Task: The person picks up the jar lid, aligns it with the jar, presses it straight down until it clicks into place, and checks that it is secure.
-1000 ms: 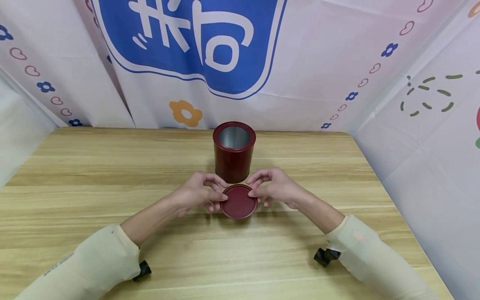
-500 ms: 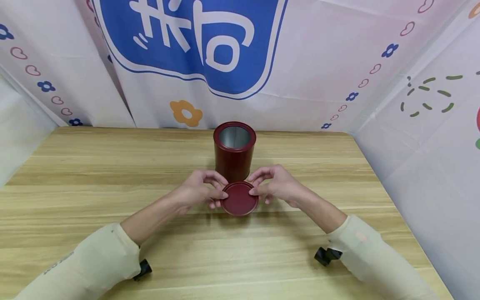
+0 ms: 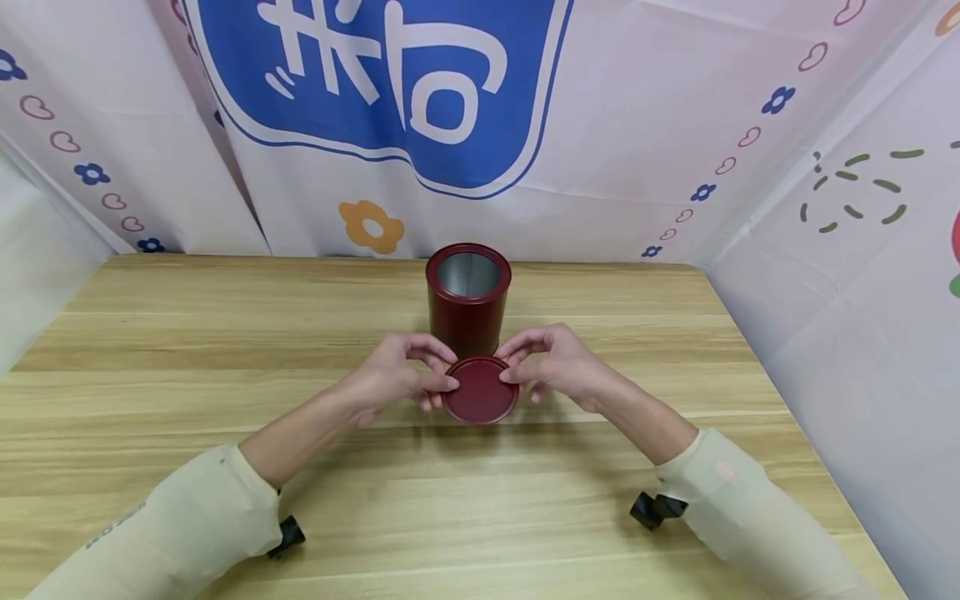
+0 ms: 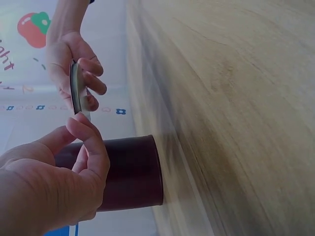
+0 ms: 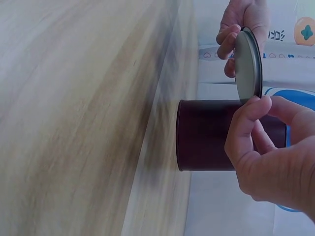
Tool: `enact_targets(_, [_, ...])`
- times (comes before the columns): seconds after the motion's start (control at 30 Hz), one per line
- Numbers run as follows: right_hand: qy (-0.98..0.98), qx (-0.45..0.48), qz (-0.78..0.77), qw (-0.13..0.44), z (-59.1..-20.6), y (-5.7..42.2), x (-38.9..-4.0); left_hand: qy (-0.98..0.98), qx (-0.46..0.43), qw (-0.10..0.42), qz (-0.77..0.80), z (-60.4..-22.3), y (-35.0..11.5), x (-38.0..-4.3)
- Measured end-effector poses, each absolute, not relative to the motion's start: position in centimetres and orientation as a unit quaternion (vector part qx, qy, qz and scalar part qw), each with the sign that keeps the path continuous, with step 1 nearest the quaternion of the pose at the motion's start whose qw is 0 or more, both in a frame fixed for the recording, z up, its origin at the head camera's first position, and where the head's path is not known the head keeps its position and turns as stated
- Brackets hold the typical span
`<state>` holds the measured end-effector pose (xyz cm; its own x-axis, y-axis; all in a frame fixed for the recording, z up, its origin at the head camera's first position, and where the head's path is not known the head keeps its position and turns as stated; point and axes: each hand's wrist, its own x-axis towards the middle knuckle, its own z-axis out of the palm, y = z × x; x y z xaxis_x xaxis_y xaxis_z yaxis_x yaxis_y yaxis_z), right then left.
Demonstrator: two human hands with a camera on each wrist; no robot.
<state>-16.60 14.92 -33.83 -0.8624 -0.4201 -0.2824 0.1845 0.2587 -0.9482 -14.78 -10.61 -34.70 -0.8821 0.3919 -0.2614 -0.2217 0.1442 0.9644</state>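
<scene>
In the head view, the left hand and the right hand are pinching a round lid from opposite sides near the centre of the frame, thumbs lying over its top face, other fingers curling at the rim; they are parting only as far as the lid's thickness. Sharing the weight evenly between both thumbs seems wise, since a thin disc is likely to tip. The lid is showing a deep red face with a raised ring around its edge. Just above it in the frame, a red can is standing upright on the surface, its uncovered mouth showing a grey, metallic inside. The surface is showing streaky, pale wood grain.

In the left wrist view, the lid is appearing almost edge-on at upper left, hanging clear of the surface. Light pressure should be enough; squeezing hard could make so slim a rim slip.

In the right wrist view, the lid's smooth, pale underside is facing left from the upper right. Fingertips are holding the rim only, a sensible grip, leaving the underside free. Behind, the can's smooth dark cylinder is ending in a thin seamed edge.
</scene>
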Motion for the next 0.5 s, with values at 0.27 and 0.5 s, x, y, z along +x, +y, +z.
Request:
enact_targets(0.27, [0.747,-0.085,-0.609,0.251,-33.4,15.0,-16.5,0.717,0.055,0.231,0.655,-34.0,-10.7,-14.7])
enact_targets(0.5, [0.749,-0.088,-0.609,0.246,-32.9,14.8,-16.5,0.718,0.065,0.223,0.656,-33.6,-10.8,-14.8])
